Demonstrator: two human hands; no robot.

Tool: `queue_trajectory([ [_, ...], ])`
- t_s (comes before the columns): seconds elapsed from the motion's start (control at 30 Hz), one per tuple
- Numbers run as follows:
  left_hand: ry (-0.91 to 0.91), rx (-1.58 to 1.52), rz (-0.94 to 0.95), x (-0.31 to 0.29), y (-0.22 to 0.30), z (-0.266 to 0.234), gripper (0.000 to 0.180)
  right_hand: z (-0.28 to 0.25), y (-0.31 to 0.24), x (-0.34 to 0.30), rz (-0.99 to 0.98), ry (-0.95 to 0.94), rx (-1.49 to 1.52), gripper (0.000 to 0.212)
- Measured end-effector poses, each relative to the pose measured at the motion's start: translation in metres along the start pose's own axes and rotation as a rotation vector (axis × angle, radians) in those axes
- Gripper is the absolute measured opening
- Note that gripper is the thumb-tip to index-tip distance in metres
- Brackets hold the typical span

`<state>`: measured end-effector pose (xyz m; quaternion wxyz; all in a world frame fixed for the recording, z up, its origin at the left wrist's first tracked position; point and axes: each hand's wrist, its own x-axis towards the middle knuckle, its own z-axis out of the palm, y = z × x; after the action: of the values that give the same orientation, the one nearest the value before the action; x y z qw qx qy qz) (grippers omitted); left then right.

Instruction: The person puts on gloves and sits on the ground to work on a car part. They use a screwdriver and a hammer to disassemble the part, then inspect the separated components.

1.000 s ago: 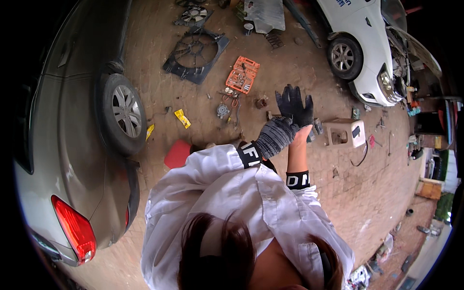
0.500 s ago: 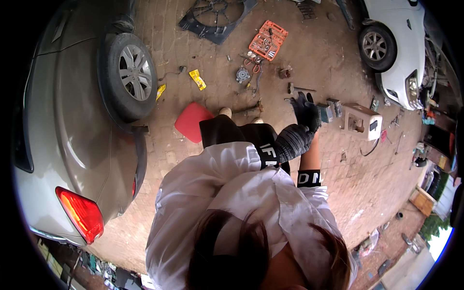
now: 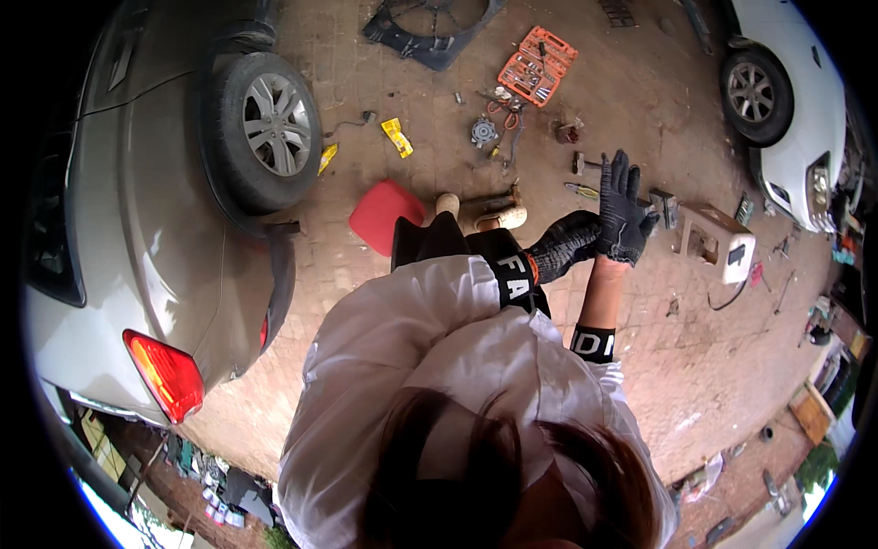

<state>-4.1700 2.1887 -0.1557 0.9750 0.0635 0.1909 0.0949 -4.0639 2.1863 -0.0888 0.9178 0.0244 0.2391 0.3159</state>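
Both of my hands wear dark knitted work gloves. My right hand (image 3: 624,210) is raised over the floor, its fingers stretched out and the thumb apart, holding nothing. Reaching across from the left, my left hand (image 3: 565,245) is closed at the wrist side of the right hand's glove (image 3: 620,240); its fingertips are partly hidden there. Just beyond the hands lie pliers with yellow-green handles (image 3: 582,190) and a hammer (image 3: 583,165), whose handle is partly covered by my right hand. Dark metal blocks (image 3: 665,209) stand to the right of it.
A grey-brown car (image 3: 155,210) stands close on the left, its wheel (image 3: 273,128) turned outward. Nearby are a red stool (image 3: 386,218) and a beige stool (image 3: 722,242). Farther off lie an orange socket set (image 3: 538,69), a round metal part (image 3: 485,133) and a black fan shroud (image 3: 430,41). A white car (image 3: 796,110) is at right.
My right hand has turned and opened upright with its fingers spread. The left hand stays at its wrist side. The view has shifted, and the pliers now show.
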Motion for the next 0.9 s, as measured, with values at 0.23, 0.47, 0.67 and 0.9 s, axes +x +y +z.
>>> queue_trajectory([
  [0.23,-0.143,0.292,0.01,0.025,0.004,0.01,0.017,0.013,-0.027,0.037,-0.021,-0.12,-0.069,0.065],
  [0.47,0.338,0.973,0.191,0.053,0.017,-0.004,0.033,-0.072,-0.079,0.093,-0.456,0.183,-1.489,0.042],
  [0.67,0.227,1.001,0.111,0.09,0.032,-0.001,0.032,-0.106,-0.071,0.1,-0.766,0.566,-1.885,0.04],
  [0.9,-0.103,1.254,-0.161,0.084,0.095,-0.08,0.024,-0.253,-0.062,0.095,0.155,0.549,-1.202,0.068],
])
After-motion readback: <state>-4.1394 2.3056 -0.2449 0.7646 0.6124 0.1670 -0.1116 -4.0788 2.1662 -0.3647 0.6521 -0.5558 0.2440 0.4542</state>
